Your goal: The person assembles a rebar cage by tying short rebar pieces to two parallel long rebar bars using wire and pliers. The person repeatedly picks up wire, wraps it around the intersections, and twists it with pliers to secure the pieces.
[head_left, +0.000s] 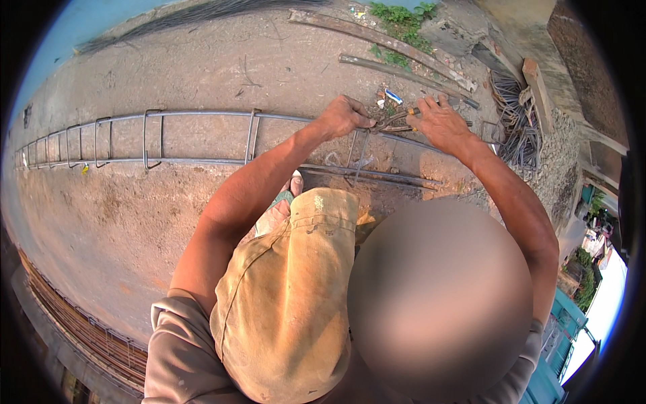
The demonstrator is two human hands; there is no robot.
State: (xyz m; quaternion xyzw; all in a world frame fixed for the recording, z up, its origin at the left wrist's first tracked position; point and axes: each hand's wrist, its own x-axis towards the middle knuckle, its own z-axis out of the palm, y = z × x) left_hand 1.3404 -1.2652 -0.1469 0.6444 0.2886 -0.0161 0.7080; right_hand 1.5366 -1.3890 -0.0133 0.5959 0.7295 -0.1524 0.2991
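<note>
A long rebar cage (202,113) of straight steel bars and rectangular stirrups lies across the ground before me. My left hand (344,117) is closed in a pinch at its far bar, beside a stirrup; what lies between the fingertips is too small to make out. Just right of it are rusty pincers (393,124) with yellowish handle ends, their jaws at the bar close to my left fingertips. My right hand (441,122) is on the handles, some of its fingers partly raised.
Bent stirrups (518,124) are heaped at the right beside a rough concrete edge. Wooden planks (383,44) and a bundle of thin rods (195,15) lie at the far side. My knee in tan trousers (296,289) is close below the cage. More long bars (81,316) lie at lower left.
</note>
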